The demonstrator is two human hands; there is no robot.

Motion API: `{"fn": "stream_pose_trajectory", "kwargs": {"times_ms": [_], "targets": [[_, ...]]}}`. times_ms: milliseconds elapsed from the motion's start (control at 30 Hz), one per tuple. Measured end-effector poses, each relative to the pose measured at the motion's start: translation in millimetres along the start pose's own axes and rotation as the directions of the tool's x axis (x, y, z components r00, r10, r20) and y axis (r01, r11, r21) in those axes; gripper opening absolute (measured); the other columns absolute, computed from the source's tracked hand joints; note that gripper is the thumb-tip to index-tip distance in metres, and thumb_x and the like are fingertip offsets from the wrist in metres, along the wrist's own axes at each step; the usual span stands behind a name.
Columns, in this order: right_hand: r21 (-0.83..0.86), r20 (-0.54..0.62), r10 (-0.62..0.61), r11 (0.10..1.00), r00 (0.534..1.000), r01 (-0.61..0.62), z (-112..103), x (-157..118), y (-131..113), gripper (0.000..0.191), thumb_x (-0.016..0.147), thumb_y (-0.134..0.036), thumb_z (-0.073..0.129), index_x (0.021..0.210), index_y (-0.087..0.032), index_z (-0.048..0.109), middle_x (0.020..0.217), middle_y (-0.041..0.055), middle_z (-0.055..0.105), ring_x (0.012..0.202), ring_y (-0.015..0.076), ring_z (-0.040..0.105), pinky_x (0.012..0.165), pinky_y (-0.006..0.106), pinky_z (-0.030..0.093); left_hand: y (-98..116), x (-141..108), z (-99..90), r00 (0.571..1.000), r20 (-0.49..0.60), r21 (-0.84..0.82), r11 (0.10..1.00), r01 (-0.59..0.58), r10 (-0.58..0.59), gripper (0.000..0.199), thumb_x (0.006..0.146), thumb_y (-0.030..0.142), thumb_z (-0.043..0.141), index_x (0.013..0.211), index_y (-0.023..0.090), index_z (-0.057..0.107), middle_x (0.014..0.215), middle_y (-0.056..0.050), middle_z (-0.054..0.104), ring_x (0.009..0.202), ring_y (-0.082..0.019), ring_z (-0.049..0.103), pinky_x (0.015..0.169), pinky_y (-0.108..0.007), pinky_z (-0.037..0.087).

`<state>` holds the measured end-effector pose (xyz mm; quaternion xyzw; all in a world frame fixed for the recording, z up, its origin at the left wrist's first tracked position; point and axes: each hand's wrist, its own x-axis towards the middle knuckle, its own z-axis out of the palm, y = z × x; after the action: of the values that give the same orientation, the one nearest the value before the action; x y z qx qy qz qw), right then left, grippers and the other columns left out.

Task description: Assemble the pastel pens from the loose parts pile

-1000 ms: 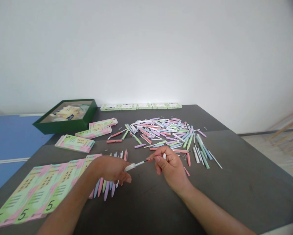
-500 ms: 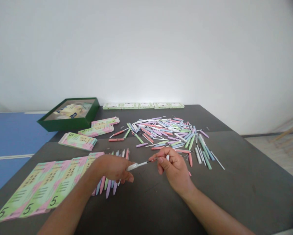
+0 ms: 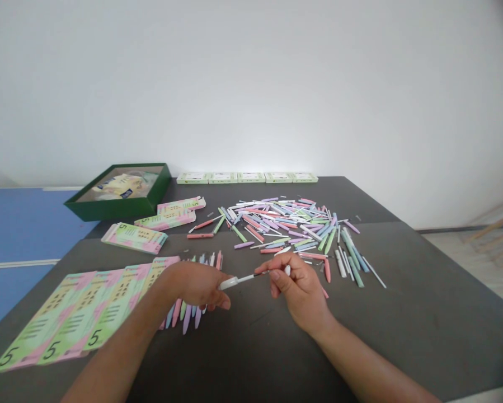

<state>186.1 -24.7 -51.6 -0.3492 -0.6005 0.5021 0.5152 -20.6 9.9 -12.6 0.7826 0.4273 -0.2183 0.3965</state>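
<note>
My left hand (image 3: 196,285) grips a white pen barrel (image 3: 228,283) at its fingertips. A thin ink refill (image 3: 262,272) runs from that barrel to my right hand (image 3: 299,291), whose fingers pinch it and also hold a small white pen part (image 3: 287,271). Below my left hand, a row of pastel pens (image 3: 184,316) lies partly hidden by the hand and wrist. Printed green-and-pink cards marked 5 (image 3: 83,316) lie to its left. Ahead of both hands is a loose heap of pastel pen parts (image 3: 285,224).
A dark grey table (image 3: 259,347) holds everything. At the back stand an open green box (image 3: 117,193) with yellowish contents and a row of small pale green boxes (image 3: 247,177). More cards (image 3: 165,218) lie nearby. A blue surface (image 3: 24,224) lies beyond the left edge.
The view has levelled and shifted slightly. My hands still hold the white barrel and refill, with little visible movement.
</note>
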Motion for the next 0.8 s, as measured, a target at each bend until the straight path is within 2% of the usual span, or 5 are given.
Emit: {"fn": "stream_pose_trajectory", "kwargs": {"times_ms": [167,400,633,733,800], "targets": [[0.006,0.025,0.026,1.0,0.999,-0.026,4.5,-1.9,9.0,0.006,0.082,-0.025,0.052,0.084,-0.019,0.052,0.086,0.0029,0.064,0.049,0.0069,0.046,0.047,0.021,0.038,3.0,-1.5,0.1,1.0,0.003,0.019,1.0,0.003,-0.003,0.023,0.078,0.026,0.045,0.09,0.016,0.063,0.08,-0.006,0.07,0.066,-0.017,0.062,0.056,-0.023,0.045],[0.014,0.052,0.056,0.998,0.997,-0.057,10.0,-5.2,17.5,0.008,0.082,-0.026,0.052,0.086,-0.02,0.05,0.074,-0.001,0.057,0.049,0.0071,0.045,0.045,0.02,0.037,5.5,-2.8,0.2,1.0,-0.011,0.039,0.999,0.012,-0.011,0.025,0.079,0.033,0.046,0.09,0.018,0.063,0.078,-0.004,0.069,0.065,-0.017,0.061,0.055,-0.022,0.044],[0.095,0.122,0.057,0.993,0.991,-0.069,5.1,-6.9,18.1,0.032,0.079,-0.025,0.054,0.108,-0.024,0.041,0.089,0.0016,0.057,0.064,0.0106,0.049,0.053,0.022,0.041,3.5,-4.4,-0.6,1.0,-0.022,0.022,1.0,0.02,-0.02,0.026,0.079,0.034,0.046,0.086,0.016,0.063,0.076,-0.005,0.069,0.064,-0.017,0.061,0.054,-0.023,0.044],[0.062,0.115,0.044,0.997,0.992,-0.052,-0.8,-3.4,24.3,0.016,0.082,-0.026,0.047,0.097,-0.02,0.049,0.082,0.002,0.056,0.064,0.0115,0.047,0.057,0.024,0.04,3.8,-5.4,-2.0,1.0,-0.018,0.017,1.0,0.011,-0.011,0.026,0.079,0.034,0.045,0.085,0.017,0.064,0.075,-0.005,0.069,0.064,-0.017,0.061,0.054,-0.023,0.044],[0.053,0.078,0.056,0.997,0.995,-0.06,-5.6,1.2,28.8,0.015,0.085,-0.027,0.043,0.086,-0.018,0.055,0.074,0.0018,0.055,0.06,0.0117,0.046,0.058,0.026,0.039,3.8,-5.8,-2.9,1.0,-0.02,0.024,1.0,0.017,-0.016,0.027,0.079,0.035,0.046,0.085,0.017,0.064,0.074,-0.005,0.069,0.063,-0.018,0.061,0.053,-0.023,0.044]]}}
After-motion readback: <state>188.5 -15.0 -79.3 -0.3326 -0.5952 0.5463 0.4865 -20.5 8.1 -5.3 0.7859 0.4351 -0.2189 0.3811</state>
